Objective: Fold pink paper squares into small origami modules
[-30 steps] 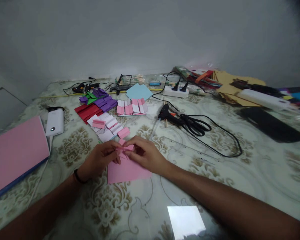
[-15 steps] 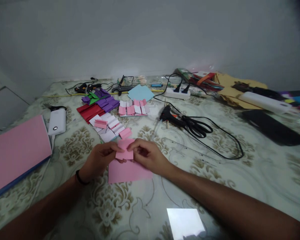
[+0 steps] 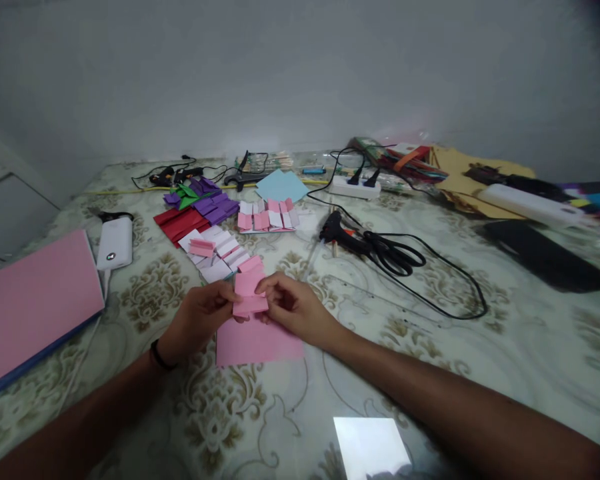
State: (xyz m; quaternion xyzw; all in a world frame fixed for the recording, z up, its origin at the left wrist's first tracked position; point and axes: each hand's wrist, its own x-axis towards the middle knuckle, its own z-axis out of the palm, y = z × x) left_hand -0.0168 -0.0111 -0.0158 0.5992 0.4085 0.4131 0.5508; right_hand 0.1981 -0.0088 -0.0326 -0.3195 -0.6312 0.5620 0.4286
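A small pink paper piece point(image 3: 250, 287) with a crease across its lower part is held between both hands. My left hand point(image 3: 205, 310) pinches its left edge, and my right hand point(image 3: 293, 307) grips the right edge near the crease. Beneath them a larger pink sheet point(image 3: 260, 347) lies flat on the patterned tablecloth. Just beyond the hands are folded pink and white papers point(image 3: 220, 250), and behind these sits another row of folded pink pieces point(image 3: 267, 217).
A black glue gun point(image 3: 343, 233) with coiled cable lies right of centre, near a white power strip point(image 3: 355, 187). Red folded papers point(image 3: 180, 223), purple ones point(image 3: 217, 207) and blue sheets point(image 3: 281, 185) lie behind. At left are a power bank point(image 3: 115, 243) and a pink pad point(image 3: 40, 300).
The held pink piece, flatter before, now shows a raised crease across it and its upper part extends farther up. My fingers have shifted slightly along its edges.
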